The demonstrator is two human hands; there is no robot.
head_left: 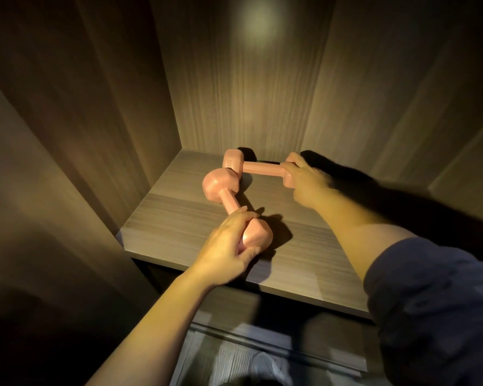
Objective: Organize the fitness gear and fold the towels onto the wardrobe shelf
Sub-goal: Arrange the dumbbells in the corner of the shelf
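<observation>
Evidently, on the shelf (304, 246), the left hand (229, 243) is gripping the near dumbbell (230, 203) by its front head and the right hand (307, 179) is clasping the far dumbbell (262, 169) endwise (other heads touching), likely to swing them parallel.

Near dumbbell (230, 203): front head half covered by the gripping left hand (226, 246).
Far dumbbell (260, 169): right head mostly hidden under the right hand (307, 182) wrapped round it.
Marking (228, 163) on far dumbbell's left head: too small to read.
Sleeve (435, 302): cut by right edge.
Shoe (265, 366): blurred, clipped at bottom edge.
Under shelf (304, 246): too dark to tell.
</observation>
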